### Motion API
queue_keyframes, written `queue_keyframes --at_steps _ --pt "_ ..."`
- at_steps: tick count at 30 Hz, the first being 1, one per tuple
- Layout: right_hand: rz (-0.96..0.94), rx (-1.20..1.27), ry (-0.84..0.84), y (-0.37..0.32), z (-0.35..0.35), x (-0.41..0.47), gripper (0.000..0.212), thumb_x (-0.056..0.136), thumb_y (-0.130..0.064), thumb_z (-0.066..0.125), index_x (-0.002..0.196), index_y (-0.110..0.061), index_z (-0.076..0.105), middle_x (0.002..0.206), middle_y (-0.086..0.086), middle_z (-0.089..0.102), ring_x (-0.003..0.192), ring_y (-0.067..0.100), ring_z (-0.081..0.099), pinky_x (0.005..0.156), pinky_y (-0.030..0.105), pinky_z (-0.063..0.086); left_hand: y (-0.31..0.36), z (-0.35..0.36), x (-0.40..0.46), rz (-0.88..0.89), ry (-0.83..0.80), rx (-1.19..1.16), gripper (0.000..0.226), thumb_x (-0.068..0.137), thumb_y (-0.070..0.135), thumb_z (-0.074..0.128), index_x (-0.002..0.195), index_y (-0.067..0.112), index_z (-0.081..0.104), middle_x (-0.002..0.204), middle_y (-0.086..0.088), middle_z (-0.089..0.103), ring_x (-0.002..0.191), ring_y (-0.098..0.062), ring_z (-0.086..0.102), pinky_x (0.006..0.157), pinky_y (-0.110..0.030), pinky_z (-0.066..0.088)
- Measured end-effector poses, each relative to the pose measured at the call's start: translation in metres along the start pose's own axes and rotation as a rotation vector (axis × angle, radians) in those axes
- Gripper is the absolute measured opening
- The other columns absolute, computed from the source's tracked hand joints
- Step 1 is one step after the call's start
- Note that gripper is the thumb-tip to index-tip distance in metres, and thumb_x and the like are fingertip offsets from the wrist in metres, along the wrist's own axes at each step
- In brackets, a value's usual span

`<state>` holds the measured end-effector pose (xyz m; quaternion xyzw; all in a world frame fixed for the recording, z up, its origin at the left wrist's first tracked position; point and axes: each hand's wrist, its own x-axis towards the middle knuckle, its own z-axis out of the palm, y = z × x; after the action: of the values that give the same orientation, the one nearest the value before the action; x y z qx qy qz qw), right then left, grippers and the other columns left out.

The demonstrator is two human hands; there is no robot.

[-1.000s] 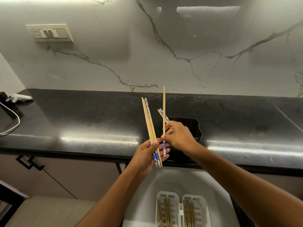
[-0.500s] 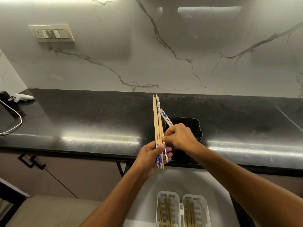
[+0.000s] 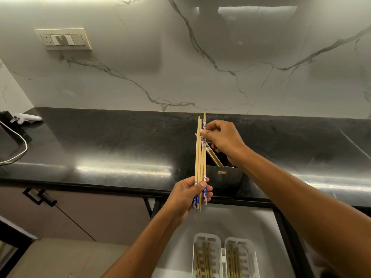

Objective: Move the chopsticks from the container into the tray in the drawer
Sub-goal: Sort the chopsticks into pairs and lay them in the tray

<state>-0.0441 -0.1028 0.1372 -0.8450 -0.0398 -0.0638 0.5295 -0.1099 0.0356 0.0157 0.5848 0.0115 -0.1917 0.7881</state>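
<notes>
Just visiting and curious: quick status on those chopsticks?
Left hand gripping chopstick bundle upright. Right hand pinching its top. More in container; tray partly filled. Nothing blocking.

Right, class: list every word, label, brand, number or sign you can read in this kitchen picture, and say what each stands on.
No text here can be read.
Small label on the black container: too small and blurred to read.
Blue print on the chopsticks ends: a pattern, no legible letters.
Switch plate on the wall: no readable markings.
</notes>
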Motion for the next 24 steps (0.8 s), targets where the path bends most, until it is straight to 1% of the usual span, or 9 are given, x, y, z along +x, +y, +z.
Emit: queue_keyframes --at_steps 5,9,13,16,18,20,22,24 --pt "0.055 0.016 -0.037 -0.003 -0.002 0.004 0.008 0.092 -0.018 0.059 0.087 -0.012 0.062 0.069 0.001 0.059 0.049 0.005 0.052 0.049 0.015 0.045 -0.002 -0.003 0.0 0.005 -0.001 0.025 0.023 0.092 0.019 0.059 0.113 0.013 0.064 0.094 -0.007 0.075 0.092 -0.021 0.072 0.081 -0.032 0.056" --pt "0.039 0.111 0.006 -0.012 -0.008 0.008 0.01 0.095 -0.017 0.054 0.087 -0.014 0.059 0.069 0.002 0.057 0.047 0.003 0.051 0.044 0.011 0.044 -0.003 -0.003 0.0 0.016 0.003 0.06 0.019 0.092 0.019 0.058 0.109 0.014 0.066 0.091 -0.006 0.076 0.089 -0.019 0.072 0.076 -0.027 0.057" --pt "-0.033 0.206 0.163 -0.033 -0.031 0.013 0.011 0.096 -0.018 0.051 0.085 -0.018 0.055 0.071 0.001 0.057 0.047 0.001 0.051 0.045 0.013 0.044 -0.011 -0.009 -0.004 -0.017 0.026 0.059 0.017 0.093 0.019 0.057 0.104 0.013 0.068 0.09 -0.006 0.076 0.086 -0.018 0.073 0.071 -0.025 0.056" --pt "-0.131 0.285 0.35 -0.046 -0.048 0.011 0.01 0.093 -0.015 0.053 0.084 -0.019 0.053 0.068 0.0 0.058 0.044 0.001 0.054 0.044 0.015 0.045 -0.014 -0.014 -0.004 -0.057 0.088 -0.048 0.018 0.092 0.019 0.058 0.105 0.01 0.068 0.09 -0.007 0.076 0.084 -0.019 0.073 0.069 -0.026 0.056" --pt "-0.175 0.324 0.409 -0.046 -0.052 0.005 0.012 0.091 -0.012 0.055 0.082 -0.02 0.052 0.068 0.0 0.061 0.048 0.006 0.06 0.046 0.018 0.049 -0.011 -0.015 -0.001 -0.075 0.123 -0.132 0.02 0.093 0.018 0.057 0.108 0.008 0.066 0.091 -0.009 0.076 0.084 -0.02 0.073 0.069 -0.028 0.057" --pt "-0.17 0.349 0.385 -0.036 -0.047 -0.003 0.015 0.089 -0.008 0.057 0.083 -0.02 0.052 0.075 0.004 0.064 0.054 0.009 0.065 0.051 0.018 0.052 -0.004 -0.014 0.002 -0.071 0.14 -0.199 0.02 0.094 0.017 0.056 0.108 0.007 0.065 0.09 -0.009 0.076 0.083 -0.02 0.073 0.067 -0.028 0.058" --pt "-0.109 0.353 0.324 -0.016 -0.034 -0.013 0.015 0.089 -0.006 0.059 0.083 -0.017 0.052 0.082 0.008 0.067 0.06 0.012 0.069 0.056 0.02 0.055 0.006 -0.011 0.006 -0.058 0.15 -0.241 0.019 0.094 0.017 0.055 0.108 0.008 0.065 0.09 -0.008 0.076 0.083 -0.02 0.074 0.066 -0.029 0.059" --pt "-0.027 0.324 0.259 0.009 -0.016 -0.026 0.013 0.088 -0.005 0.06 0.082 -0.015 0.054 0.085 0.01 0.069 0.066 0.016 0.071 0.061 0.026 0.058 0.015 -0.007 0.01 -0.039 0.154 -0.269 0.018 0.095 0.017 0.054 0.107 0.009 0.064 0.09 -0.008 0.077 0.084 -0.019 0.074 0.065 -0.029 0.059"
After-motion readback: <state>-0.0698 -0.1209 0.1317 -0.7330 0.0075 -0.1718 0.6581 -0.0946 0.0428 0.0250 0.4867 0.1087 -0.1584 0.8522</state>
